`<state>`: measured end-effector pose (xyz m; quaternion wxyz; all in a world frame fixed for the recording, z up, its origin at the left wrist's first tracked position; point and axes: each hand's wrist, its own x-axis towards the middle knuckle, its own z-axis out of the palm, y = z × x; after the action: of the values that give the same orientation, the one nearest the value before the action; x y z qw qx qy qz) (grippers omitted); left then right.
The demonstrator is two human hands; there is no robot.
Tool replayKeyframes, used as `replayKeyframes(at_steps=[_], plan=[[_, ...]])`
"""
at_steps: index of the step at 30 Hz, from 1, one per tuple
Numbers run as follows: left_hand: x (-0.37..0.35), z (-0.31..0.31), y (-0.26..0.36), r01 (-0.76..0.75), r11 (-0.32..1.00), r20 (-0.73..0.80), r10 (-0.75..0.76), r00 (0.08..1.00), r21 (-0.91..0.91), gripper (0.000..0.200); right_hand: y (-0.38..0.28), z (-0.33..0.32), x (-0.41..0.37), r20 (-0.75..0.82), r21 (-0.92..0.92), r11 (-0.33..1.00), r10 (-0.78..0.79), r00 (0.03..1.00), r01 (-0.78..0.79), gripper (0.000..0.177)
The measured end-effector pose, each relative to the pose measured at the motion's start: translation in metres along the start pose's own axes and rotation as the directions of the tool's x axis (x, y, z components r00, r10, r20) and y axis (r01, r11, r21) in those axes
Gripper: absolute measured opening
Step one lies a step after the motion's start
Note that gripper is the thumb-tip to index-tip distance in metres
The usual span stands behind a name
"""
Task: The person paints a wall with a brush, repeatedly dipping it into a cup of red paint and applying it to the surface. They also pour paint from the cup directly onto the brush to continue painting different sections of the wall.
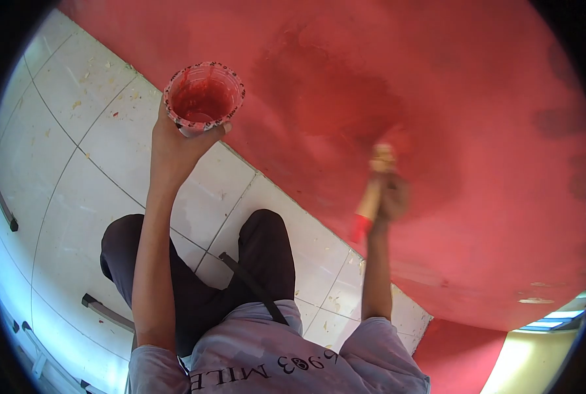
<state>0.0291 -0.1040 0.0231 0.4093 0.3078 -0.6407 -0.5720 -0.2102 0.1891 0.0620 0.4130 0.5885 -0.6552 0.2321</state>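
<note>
My left hand [183,148] is wrapped round a plastic cup [205,97] with a dark-speckled rim, held upright beside the wall. Red paint coats the inside of the cup. On the right, my right hand [393,196] grips a paintbrush [372,197] with a pale wooden handle that ends in red. The hand and brush are blurred by motion. The brush head is up against the red wall [490,118], though its bristles are hard to make out. Around and above it, a darker, wet-looking patch of red paint [345,98] spreads over the wall.
White floor tiles [89,190] with scattered flakes meet the wall along a diagonal edge. Dark-tipped metal legs [109,312] stand at the lower left. A pale chipped spot [536,301] shows on the wall at right, near a yellowish surface [529,361].
</note>
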Motion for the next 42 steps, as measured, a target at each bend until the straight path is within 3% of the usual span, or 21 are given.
replayKeyframes(at_steps=[1,2,4,7,8,10,11,14,17,19,22,24,25,26,29,30,31,33,35,40,42], plan=[[0.000,0.000,0.000,-0.001,1.000,0.004,0.001,1.000,-0.003,0.070,-0.021,0.017,-0.007,0.182,0.041,0.999,-0.028,0.983,0.021,0.017],[-0.001,0.001,0.002,0.009,1.000,0.002,-0.009,1.000,-0.026,0.070,-0.031,0.032,-0.034,0.372,-0.007,0.998,0.059,0.926,-0.061,0.025],[-0.004,-0.002,0.005,0.024,0.998,-0.003,-0.024,1.000,-0.062,0.071,-0.050,0.049,-0.045,0.544,0.141,0.983,0.019,0.839,-0.114,0.034],[0.001,-0.002,-0.002,-0.035,0.999,-0.017,0.035,0.999,0.002,0.074,-0.033,0.036,-0.021,0.465,0.233,0.966,-0.010,0.885,-0.111,0.028],[0.002,-0.002,-0.001,-0.026,1.000,-0.013,0.026,1.000,-0.013,0.073,-0.016,0.022,-0.016,0.419,0.218,0.930,0.186,0.889,-0.297,0.023],[0.001,-0.003,0.003,-0.012,0.999,-0.006,0.012,1.000,-0.044,0.073,-0.006,-0.008,0.029,0.125,0.119,0.960,0.240,0.963,-0.254,0.009],[0.001,-0.003,0.003,-0.013,0.998,-0.002,0.013,1.000,-0.054,0.072,-0.012,-0.018,0.068,-0.095,-0.027,0.999,0.044,0.995,-0.046,0.001],[0.003,-0.002,0.001,-0.020,0.996,-0.003,0.019,1.000,-0.093,0.071,-0.014,-0.016,0.075,-0.285,-0.158,0.987,-0.060,0.957,0.015,0.024],[-0.001,-0.006,0.003,-0.014,0.994,-0.016,0.013,1.000,-0.109,0.070,-0.031,0.033,0.015,0.187,0.052,0.996,-0.078,0.979,0.069,0.029],[0.000,-0.007,0.005,0.003,0.998,-0.023,-0.005,1.000,-0.070,0.070,-0.054,0.064,-0.025,0.528,0.099,0.995,-0.025,0.849,-0.033,0.032],[0.003,-0.003,-0.004,-0.033,0.997,-0.041,0.031,0.999,-0.067,0.072,-0.057,0.066,-0.018,0.560,0.187,0.975,-0.006,0.829,-0.120,0.030],[0.003,-0.004,-0.002,-0.050,0.998,-0.052,0.047,0.998,-0.041,0.073,-0.038,0.042,0.014,0.315,0.251,0.954,0.081,0.946,-0.165,0.028],[0.004,-0.004,-0.003,-0.055,0.998,-0.054,0.053,0.997,-0.029,0.073,-0.022,0.032,0.028,0.088,0.207,0.973,0.090,0.992,-0.107,0.028],[0.004,-0.005,-0.003,-0.038,0.999,-0.056,0.037,0.998,-0.023,0.074,-0.013,0.024,0.040,-0.133,0.145,0.987,0.084,0.988,-0.064,0.028],[0.001,-0.004,0.003,0.012,1.000,-0.046,-0.013,0.999,-0.018,0.074,-0.026,0.024,0.080,-0.331,-0.128,0.991,0.000,0.944,-0.045,0.030],[0.000,-0.005,0.006,0.021,1.000,-0.031,-0.021,0.999,-0.015,0.073,-0.030,0.035,0.065,-0.135,0.015,0.996,0.089,0.987,-0.088,0.030],[-0.001,-0.006,0.007,0.027,1.000,-0.020,-0.028,0.999,-0.007,0.072,-0.038,0.053,0.046,0.031,0.067,0.995,0.072,0.997,-0.074,0.029],[-0.002,-0.008,0.006,0.034,0.999,-0.037,-0.034,0.999,-0.019,0.072,-0.058,0.089,0.014,0.312,0.099,0.995,-0.045,0.949,0.014,0.028],[0.000,-0.009,0.006,0.019,1.000,-0.056,-0.020,0.998,-0.025,0.072,-0.075,0.107,-0.021,0.535,0.188,0.968,0.040,0.844,-0.165,0.028],[0.004,-0.011,0.003,0.014,1.000,-0.038,-0.014,0.999,-0.007,0.074,-0.035,0.054,0.069,0.128,0.164,0.983,0.062,0.990,-0.082,0.027],[0.005,-0.010,0.004,0.006,1.000,-0.063,-0.007,0.998,-0.020,0.076,-0.043,0.037,0.119,-0.188,-0.040,0.999,-0.026,0.982,0.018,0.024]])
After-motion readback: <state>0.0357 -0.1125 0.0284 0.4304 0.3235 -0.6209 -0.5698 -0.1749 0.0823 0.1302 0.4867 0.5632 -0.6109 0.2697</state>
